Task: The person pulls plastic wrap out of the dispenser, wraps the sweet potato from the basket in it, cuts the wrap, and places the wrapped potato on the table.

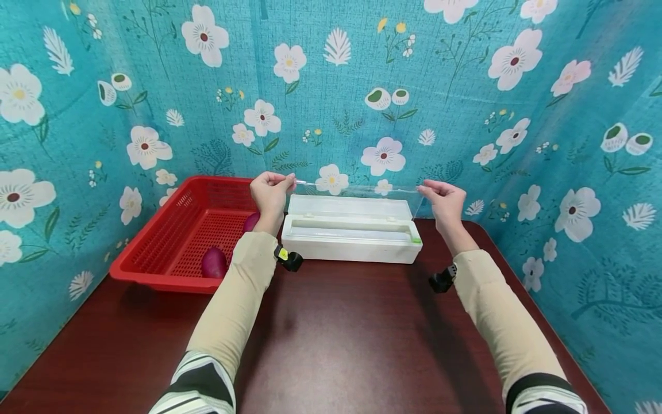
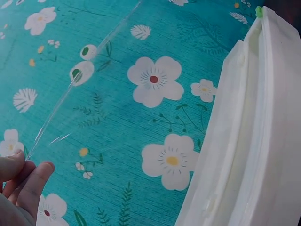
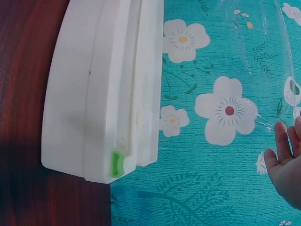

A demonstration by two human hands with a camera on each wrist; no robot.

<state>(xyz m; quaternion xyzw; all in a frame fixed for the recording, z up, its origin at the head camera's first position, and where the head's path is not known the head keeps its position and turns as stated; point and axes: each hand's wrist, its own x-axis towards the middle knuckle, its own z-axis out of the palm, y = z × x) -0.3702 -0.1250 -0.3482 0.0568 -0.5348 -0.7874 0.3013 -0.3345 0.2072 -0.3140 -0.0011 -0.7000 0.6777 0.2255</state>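
Note:
A clear sheet of cling film (image 1: pixel 357 188) is stretched between my two hands, above the back of a white cling film dispenser (image 1: pixel 351 251). My left hand (image 1: pixel 270 198) pinches the film's left corner between thumb and fingers; the left wrist view shows the film edge (image 2: pixel 55 109) running taut from the fingertips. At the opposite corner, my right hand (image 1: pixel 446 204) pinches the film. The dispenser's lid (image 1: pixel 349 207) is tipped back, exposing a pale roll (image 1: pixel 351 234) inside. A green slider (image 3: pixel 117 164) sits at the dispenser's right end.
On the left stands a red perforated basket (image 1: pixel 150 279) holding purple oval objects (image 1: pixel 214 263), partly hidden by my left arm. Dark brown tabletop (image 1: pixel 357 328) extends in front of the dispenser. A blue floral curtain (image 1: pixel 320 115) hangs close behind.

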